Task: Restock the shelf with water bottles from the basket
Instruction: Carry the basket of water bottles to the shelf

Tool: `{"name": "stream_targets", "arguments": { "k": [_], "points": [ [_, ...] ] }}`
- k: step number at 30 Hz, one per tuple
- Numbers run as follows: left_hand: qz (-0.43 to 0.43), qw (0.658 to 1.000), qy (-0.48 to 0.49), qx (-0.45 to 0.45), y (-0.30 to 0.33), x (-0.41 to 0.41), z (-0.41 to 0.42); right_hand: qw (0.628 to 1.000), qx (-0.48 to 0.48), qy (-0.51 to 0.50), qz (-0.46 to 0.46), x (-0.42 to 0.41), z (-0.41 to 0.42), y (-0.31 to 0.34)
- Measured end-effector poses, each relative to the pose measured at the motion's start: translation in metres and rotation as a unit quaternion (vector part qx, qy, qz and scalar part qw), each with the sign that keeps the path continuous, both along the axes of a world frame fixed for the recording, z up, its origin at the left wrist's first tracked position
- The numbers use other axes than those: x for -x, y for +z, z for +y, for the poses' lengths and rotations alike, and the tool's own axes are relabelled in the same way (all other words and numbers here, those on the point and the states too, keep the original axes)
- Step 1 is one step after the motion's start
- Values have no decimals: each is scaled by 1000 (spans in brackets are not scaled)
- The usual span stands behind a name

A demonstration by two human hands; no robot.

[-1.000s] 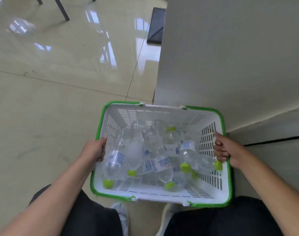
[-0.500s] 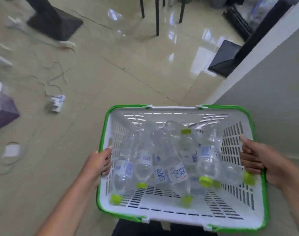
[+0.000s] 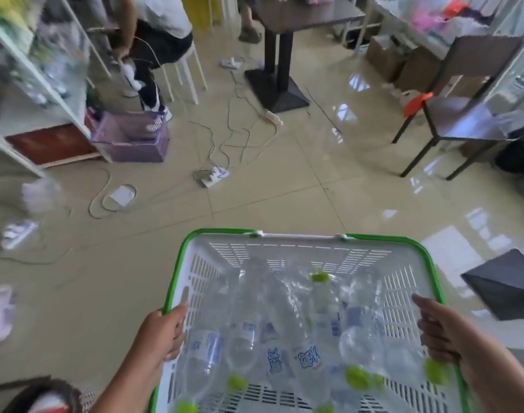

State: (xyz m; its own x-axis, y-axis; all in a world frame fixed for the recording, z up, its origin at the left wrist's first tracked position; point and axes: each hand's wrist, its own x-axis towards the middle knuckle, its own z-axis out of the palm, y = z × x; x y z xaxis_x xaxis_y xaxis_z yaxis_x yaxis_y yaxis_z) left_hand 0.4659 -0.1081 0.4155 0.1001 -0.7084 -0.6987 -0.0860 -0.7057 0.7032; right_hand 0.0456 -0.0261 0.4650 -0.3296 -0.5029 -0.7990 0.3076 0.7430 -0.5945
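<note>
Tiled floor (image 3: 284, 189) under bottle basket (image 3: 299, 240) (hands (image 3: 161, 333) gripping)

Glossy tiled floor (image 3: 284, 189): cables (image 3: 237, 138), power strip (image 3: 214, 176), purple basket (image 3: 132, 138), table base (image 3: 277, 92).

floor (image 3: 278, 198): glossy beige tile, window glare 3 o'clock | cables (image 3: 234, 138) + power strip (image 3: 214, 176) 12 o'clock | black pedestal table (image 3: 287, 31) 1 o'clock | dark chair (image 3: 460, 114) 2 o'clock | white rack (image 3: 25, 67), purple crate (image 3: 132, 137) 10 o'clock
</note>
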Motion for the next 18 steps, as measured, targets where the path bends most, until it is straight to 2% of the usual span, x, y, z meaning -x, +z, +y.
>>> {"name": "stream_targets", "arguments": {
  "k": [12,18],
  "points": [
    [-26,989,142,-11,-5,-7,-122,987,6,159,-11,-4,-255,-14],
    [2,963,269,-15,7,-15,-177,971,33,235,-14,-26,-397,-1]
  ]
}}
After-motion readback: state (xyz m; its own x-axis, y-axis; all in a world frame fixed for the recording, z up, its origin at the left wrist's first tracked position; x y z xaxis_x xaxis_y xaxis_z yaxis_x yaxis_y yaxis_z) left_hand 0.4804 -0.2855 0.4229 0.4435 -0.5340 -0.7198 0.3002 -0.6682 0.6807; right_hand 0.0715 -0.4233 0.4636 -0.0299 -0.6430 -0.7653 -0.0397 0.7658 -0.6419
